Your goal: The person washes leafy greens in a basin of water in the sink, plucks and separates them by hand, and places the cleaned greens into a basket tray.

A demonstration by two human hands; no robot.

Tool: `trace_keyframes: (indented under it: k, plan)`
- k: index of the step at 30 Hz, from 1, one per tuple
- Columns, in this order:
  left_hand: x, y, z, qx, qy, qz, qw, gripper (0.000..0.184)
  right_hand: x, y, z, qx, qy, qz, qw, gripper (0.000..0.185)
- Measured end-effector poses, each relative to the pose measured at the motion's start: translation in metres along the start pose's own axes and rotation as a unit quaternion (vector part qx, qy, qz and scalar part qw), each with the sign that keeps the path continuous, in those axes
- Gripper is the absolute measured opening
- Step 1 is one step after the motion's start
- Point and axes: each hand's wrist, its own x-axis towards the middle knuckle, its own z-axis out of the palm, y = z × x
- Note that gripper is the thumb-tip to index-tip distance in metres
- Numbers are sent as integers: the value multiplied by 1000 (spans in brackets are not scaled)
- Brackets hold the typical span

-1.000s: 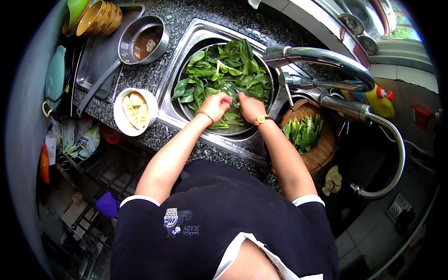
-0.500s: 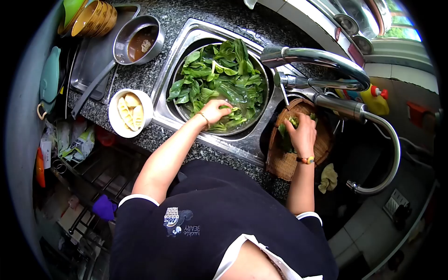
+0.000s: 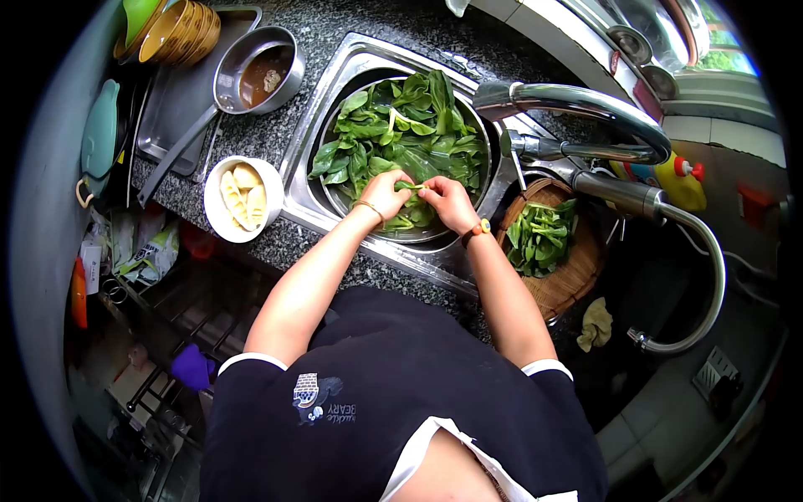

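Leafy greens (image 3: 427,125) fill a round metal basin (image 3: 483,171) that sits in the steel sink (image 3: 299,161). Over the basin's near side, my left hand (image 3: 385,194) has its fingers closed on a small green stem (image 3: 411,186). My right hand (image 3: 449,203) pinches the other end of that stem, its fingertips close to those of the left. On the right, a woven basket (image 3: 579,272) holds a pile of greens (image 3: 539,238). Water shows among the leaves near my hands.
A curved chrome faucet (image 3: 594,105) reaches over the right side of the sink. To the left are a white bowl (image 3: 219,224) of pale pieces and a saucepan (image 3: 288,88) with brown liquid. Stacked bowls (image 3: 186,33), a metal tray (image 3: 171,134) and a yellow bottle (image 3: 682,184) stand farther out.
My right hand went to the basket and came back to the basin beside my left hand. The basket's pile of greens looks larger than a second ago, and the stem now shows between both hands.
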Motion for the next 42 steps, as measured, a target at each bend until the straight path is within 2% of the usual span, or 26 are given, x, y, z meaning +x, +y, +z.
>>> trace_keyframes:
  k: [1,3,5,7,9,11,12,15,17,18,19,20,21,23,25,28,30,31,33,34,35,37,38,39,41,42]
  plan:
    - [1,0,0,-1,1,-1,1000,23,4,2,1,-1,-1,0,1000,15]
    - [4,2,1,108,16,-11,994,21,9,6,0,-147,-18,-78,986,17]
    - [8,-1,4,105,9,0,994,21,14,8,-3,-149,-30,-65,986,20]
    - [13,-9,9,87,-1,32,996,21,16,7,-3,-147,-3,17,989,22]
    - [16,-11,13,123,7,46,991,21,18,9,1,-169,49,17,984,28]
    - [21,-8,20,-134,-27,-166,977,21,24,6,5,-10,65,88,994,31]
    - [22,-7,23,-186,-32,-182,965,23,21,2,6,65,44,103,992,30]
    - [27,-12,28,-268,-43,-185,944,24,24,0,2,84,67,103,989,27]
    - [25,-17,30,-258,-33,-187,947,27,27,-4,-6,74,142,59,985,26]
    - [23,-18,31,-122,-63,-92,986,29,26,-7,-11,73,146,56,985,23]
    - [20,-20,32,16,-91,6,996,32,25,-10,-17,72,151,53,984,20]
    - [13,-7,29,74,-128,70,986,40,27,-5,-24,-10,144,21,989,9]
    - [6,2,31,153,-141,75,975,42,26,-3,-25,-11,144,21,989,9]
    - [-2,23,29,237,-194,33,951,43,24,-4,-28,115,141,-45,982,7]
    - [0,15,38,243,-198,-13,949,40,17,-6,-34,123,152,12,981,9]
    - [0,-6,39,74,-127,9,989,34,2,-7,-40,61,143,50,987,13]
    - [-2,-9,33,24,-110,20,993,32,-7,-9,-40,30,46,-33,998,26]
    - [-2,-11,30,13,-109,24,994,31,-11,-11,-40,-74,13,-94,993,39]
    - [-3,-12,25,40,-114,27,992,31,-8,-5,-30,-178,-33,-243,953,43]
    - [-3,-11,23,65,-118,31,990,30,-5,-1,-25,-201,-40,-280,938,39]
    - [-3,-8,20,66,-118,32,990,30,-5,-9,-26,-227,-94,-213,946,31]
    - [-6,-5,14,132,-120,28,983,31,-4,-8,-24,-243,-105,-179,948,23]
    - [-8,-9,14,157,-81,80,981,29,-2,-5,-22,-242,-107,-181,947,23]
    - [-7,-14,15,157,-80,78,981,29,0,-2,-20,-281,-122,-164,938,21]
    - [-2,-20,16,200,-45,3,979,25,1,-2,-17,-320,-135,-146,926,20]
    - [0,-23,15,169,-39,-20,985,20,2,-7,-14,-338,-93,-80,933,21]
